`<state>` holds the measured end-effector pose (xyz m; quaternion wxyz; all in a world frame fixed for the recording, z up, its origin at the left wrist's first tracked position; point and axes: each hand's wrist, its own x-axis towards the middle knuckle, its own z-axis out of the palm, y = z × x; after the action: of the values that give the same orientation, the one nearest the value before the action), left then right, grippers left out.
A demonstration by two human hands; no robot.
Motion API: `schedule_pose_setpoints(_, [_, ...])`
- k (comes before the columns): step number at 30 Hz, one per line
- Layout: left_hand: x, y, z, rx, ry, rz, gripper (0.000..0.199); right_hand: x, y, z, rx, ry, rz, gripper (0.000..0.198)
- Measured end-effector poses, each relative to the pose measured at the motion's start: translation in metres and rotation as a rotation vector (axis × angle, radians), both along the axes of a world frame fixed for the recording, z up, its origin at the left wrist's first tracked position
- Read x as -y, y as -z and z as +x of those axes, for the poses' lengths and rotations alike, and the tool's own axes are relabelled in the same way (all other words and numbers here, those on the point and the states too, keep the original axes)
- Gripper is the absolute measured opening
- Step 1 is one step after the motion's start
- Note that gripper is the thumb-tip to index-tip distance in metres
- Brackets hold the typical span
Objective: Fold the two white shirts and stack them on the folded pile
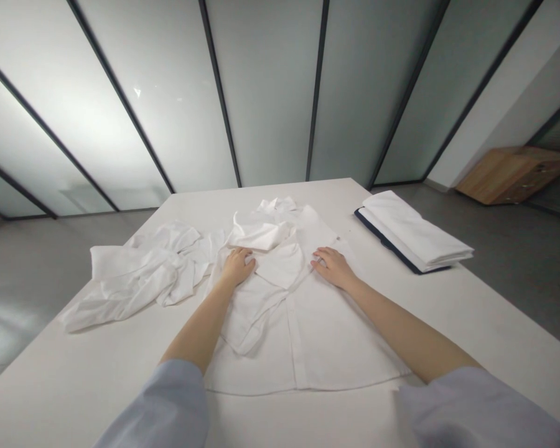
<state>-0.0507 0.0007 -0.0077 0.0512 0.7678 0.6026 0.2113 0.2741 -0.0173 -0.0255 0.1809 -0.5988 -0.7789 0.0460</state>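
A white shirt [324, 323] was laid at ctr. of table [98, 379]; on it, L hand [237, 266] was half curled, R hand [333, 266] loosely opened. Whether any cloth was pinched could not be told. Creases were prob. best smoothed outward, left & right, w/ flat palms.

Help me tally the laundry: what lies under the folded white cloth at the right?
A dark item peeks out beneath the folded white cloth, on the table; its remainder is covered.

This looks like an office: a cloudy glass wall [268, 93] (with dark bars [317, 93]) up top, a wooden cabinet [499, 174] at upper right.
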Motion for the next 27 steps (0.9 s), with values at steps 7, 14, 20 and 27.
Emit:
schedule_pose_setpoints(7, [-0.008,0.008,-0.001,0.11,-0.013,0.022,0.022,0.006,-0.019,-0.005,0.12,-0.023,-0.023,0.039])
schedule_pose_setpoints(14, [-0.006,0.007,0.0,0.141,-0.001,0.013,0.023,0.025,-0.046,-0.067,0.089,-0.374,-0.012,0.032])
schedule_pose_setpoints(20, [-0.004,0.007,0.002,0.161,0.004,0.038,0.022,0.033,-0.05,-0.12,0.292,-0.176,-0.129,0.051])
schedule_pose_setpoints(27, [-0.004,0.005,0.002,0.144,-0.002,0.008,0.024,0.018,-0.053,-0.123,0.273,-0.223,-0.106,0.025])
